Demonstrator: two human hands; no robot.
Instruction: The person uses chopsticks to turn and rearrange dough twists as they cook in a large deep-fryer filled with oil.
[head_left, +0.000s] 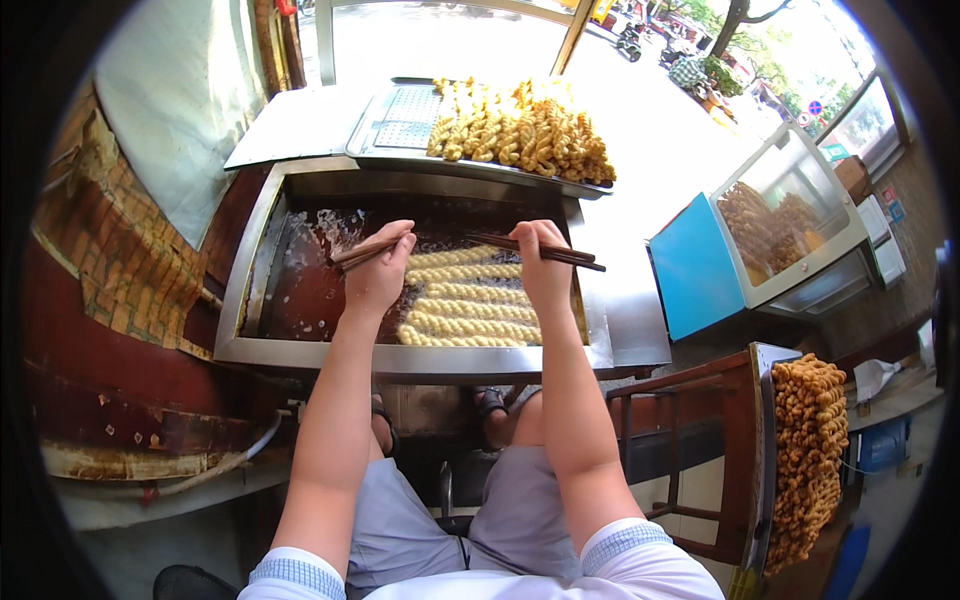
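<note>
My left hand (379, 274) grips a pair of dark chopsticks (354, 256), whose visible ends point to the left over the oil. In my right hand (546, 274) is another pair of dark chopsticks (574, 257); their thinner ends reach left above the far dough twists. Both hands are over a stainless-steel fryer (420, 360). Several long, pale yellow dough twists (472, 310) float side by side in the bubbling oil, filling its right part. Dark reddish oil (296, 304) with patches of foam shows at the left. My right hand and forearm hide the right ends of some twists.
A metal tray (405, 120) behind the fryer carries heaped golden fried twists (525, 135). At the right stands a glass-fronted display case (795, 210) with browner twists inside. Nearer me, another tray (761, 450) of fried twists (806, 457) rests on a wooden stand (731, 457).
</note>
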